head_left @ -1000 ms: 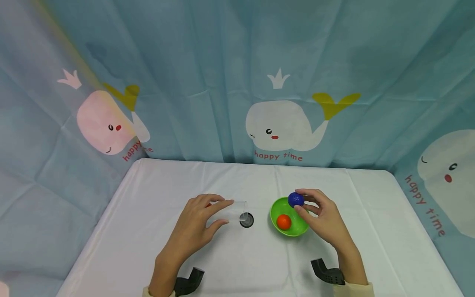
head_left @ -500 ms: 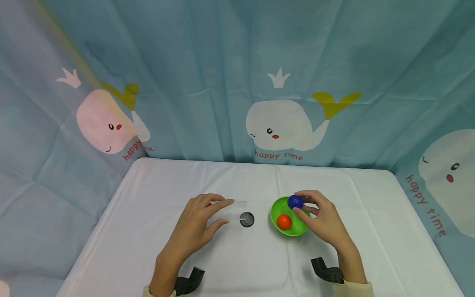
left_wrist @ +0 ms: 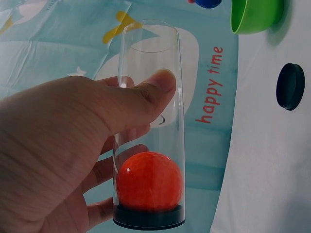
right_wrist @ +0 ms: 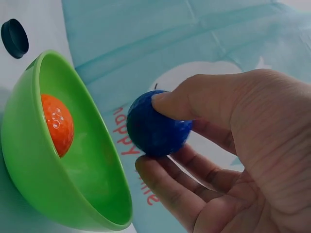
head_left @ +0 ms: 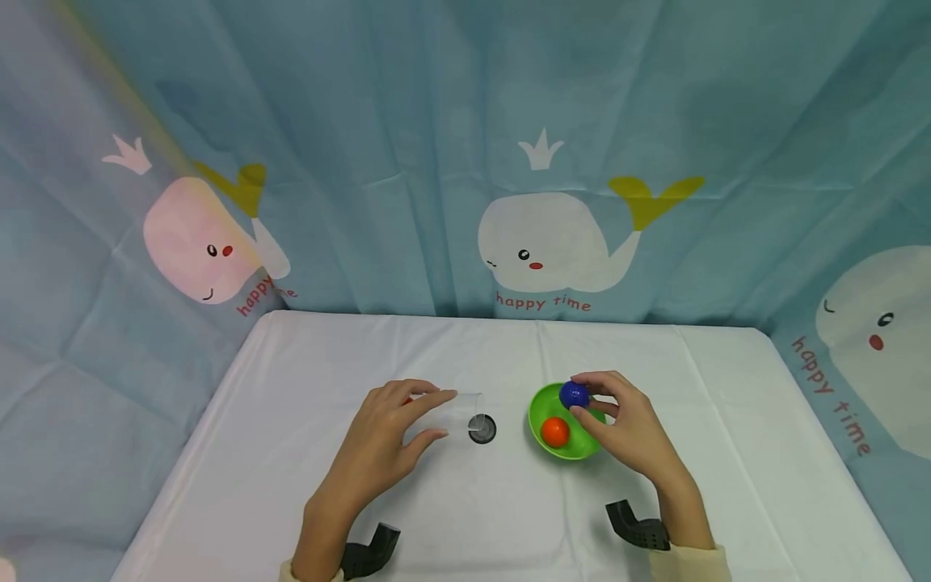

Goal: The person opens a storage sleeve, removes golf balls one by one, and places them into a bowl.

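My left hand (head_left: 389, 432) grips a clear plastic tube (left_wrist: 150, 48) with a black base cap, its far end open. At the bottom of the tube sits a red ball (left_wrist: 149, 182). Between thumb and fingers, my right hand (head_left: 629, 424) pinches a dimpled blue golf ball (right_wrist: 156, 125) over the green bowl (right_wrist: 87, 184). Inside that bowl lies an orange golf ball (head_left: 556, 432). A round black cap (left_wrist: 290, 86) lies on the table between the hands, partly seen through the tube in the head view.
The table (head_left: 305, 356) has a white cloth. Behind it hangs a blue curtain (head_left: 407, 162) printed with whales. A black camera mount (head_left: 371, 552) shows at the left wrist and another mount (head_left: 638, 527) at the right wrist.
The blue golf ball and my right hand have shifted slightly left over the bowl. The left hand holds the tube almost still, and the whole head view has drifted a little.
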Demonstrator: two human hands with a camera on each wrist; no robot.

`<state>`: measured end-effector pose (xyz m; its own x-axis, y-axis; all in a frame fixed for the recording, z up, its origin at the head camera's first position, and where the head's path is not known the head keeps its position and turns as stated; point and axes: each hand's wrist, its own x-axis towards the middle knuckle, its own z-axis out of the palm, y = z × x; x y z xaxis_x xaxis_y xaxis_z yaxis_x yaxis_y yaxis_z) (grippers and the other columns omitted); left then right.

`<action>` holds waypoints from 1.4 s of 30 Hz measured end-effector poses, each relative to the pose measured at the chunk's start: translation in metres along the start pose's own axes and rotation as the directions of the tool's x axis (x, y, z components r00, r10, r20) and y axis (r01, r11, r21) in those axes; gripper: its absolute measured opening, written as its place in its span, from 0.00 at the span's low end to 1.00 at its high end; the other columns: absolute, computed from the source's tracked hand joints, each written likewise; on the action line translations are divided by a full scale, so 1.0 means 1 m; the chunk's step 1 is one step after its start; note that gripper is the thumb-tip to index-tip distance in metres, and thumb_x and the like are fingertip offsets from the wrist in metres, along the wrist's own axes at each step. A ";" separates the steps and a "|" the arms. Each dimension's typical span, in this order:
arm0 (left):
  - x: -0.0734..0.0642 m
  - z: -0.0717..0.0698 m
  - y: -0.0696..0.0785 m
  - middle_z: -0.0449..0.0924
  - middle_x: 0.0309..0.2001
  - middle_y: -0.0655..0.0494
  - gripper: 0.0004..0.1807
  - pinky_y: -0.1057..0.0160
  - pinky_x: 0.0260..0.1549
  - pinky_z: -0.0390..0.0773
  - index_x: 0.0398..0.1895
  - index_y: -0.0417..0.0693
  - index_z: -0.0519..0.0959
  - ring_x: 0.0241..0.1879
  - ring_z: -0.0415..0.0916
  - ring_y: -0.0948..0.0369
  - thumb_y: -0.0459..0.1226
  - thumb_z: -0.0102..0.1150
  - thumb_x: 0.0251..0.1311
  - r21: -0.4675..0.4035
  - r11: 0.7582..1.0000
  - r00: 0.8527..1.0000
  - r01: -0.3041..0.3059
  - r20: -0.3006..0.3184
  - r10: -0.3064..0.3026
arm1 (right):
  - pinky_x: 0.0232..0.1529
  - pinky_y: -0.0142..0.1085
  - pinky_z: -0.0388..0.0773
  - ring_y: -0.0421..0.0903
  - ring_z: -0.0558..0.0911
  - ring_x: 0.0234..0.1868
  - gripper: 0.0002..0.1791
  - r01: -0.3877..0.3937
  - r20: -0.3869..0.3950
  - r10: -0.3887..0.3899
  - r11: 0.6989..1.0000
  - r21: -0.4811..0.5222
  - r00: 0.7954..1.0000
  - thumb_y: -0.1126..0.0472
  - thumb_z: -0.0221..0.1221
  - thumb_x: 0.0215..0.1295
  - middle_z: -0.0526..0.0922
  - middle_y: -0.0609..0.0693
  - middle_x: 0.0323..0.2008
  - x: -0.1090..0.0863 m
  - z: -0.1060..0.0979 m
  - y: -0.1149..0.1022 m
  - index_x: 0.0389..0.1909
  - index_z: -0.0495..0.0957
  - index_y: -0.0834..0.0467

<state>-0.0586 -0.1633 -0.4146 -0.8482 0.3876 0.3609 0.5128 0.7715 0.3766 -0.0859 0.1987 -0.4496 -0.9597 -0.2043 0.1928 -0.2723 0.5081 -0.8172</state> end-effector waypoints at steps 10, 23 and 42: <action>0.002 0.002 0.001 0.83 0.57 0.62 0.31 0.47 0.59 0.77 0.64 0.68 0.83 0.54 0.79 0.59 0.42 0.81 0.56 0.006 1.000 1.000 -0.018 -0.012 0.018 | 0.58 0.28 0.84 0.55 0.85 0.59 0.18 0.023 -0.054 -0.022 1.000 0.008 0.998 0.64 0.68 0.71 0.84 0.53 0.58 0.001 -0.004 -0.002 0.60 0.81 0.57; 0.000 0.003 0.002 0.83 0.57 0.62 0.31 0.47 0.58 0.78 0.64 0.68 0.83 0.53 0.80 0.59 0.42 0.81 0.56 0.010 1.000 1.000 -0.019 -0.019 0.019 | 0.57 0.22 0.81 0.53 0.87 0.57 0.17 0.033 -0.051 -0.031 0.999 0.031 0.998 0.63 0.67 0.72 0.85 0.53 0.57 -0.001 -0.002 -0.003 0.59 0.82 0.57; 0.000 0.001 0.003 0.83 0.57 0.62 0.31 0.47 0.59 0.77 0.65 0.69 0.83 0.51 0.79 0.61 0.42 0.80 0.57 0.030 0.999 1.000 -0.024 -0.015 0.025 | 0.59 0.27 0.83 0.40 0.86 0.54 0.17 0.001 0.060 -0.010 0.988 0.153 0.998 0.58 0.65 0.75 0.86 0.56 0.55 0.004 0.020 -0.019 0.60 0.82 0.59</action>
<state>-0.0571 -0.1603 -0.4147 -0.8331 0.3990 0.3830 0.5291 0.7768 0.3415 -0.0834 0.1717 -0.4441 -0.9510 -0.2592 0.1684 -0.2596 0.3740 -0.8903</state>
